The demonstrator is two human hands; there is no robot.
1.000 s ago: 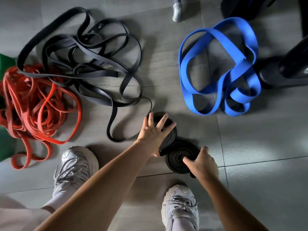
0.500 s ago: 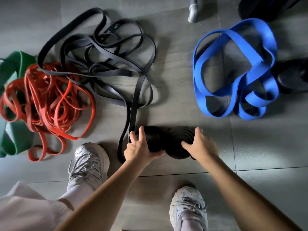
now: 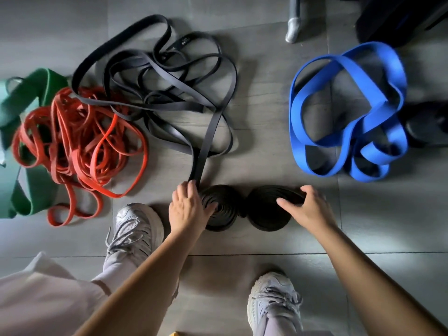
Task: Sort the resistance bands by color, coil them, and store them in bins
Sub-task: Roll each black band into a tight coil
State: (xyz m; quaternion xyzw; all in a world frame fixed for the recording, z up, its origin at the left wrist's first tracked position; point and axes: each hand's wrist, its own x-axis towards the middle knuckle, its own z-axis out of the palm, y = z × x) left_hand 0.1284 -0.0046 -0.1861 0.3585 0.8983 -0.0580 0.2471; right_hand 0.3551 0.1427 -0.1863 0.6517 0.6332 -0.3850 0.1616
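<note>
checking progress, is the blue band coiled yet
No, the blue band lies in loose open loops on the floor.

We find bare floor [image 3: 263, 122] open between the black band tangle [image 3: 208, 141] and the blue band [image 3: 294, 112], and more beyond the right coil [image 3: 269, 214]. Left of the left coil [image 3: 225, 214], a shoe [image 3: 135, 229], the red bands [image 3: 68, 141] and the green band [image 3: 36, 195] crowd the way.
</note>
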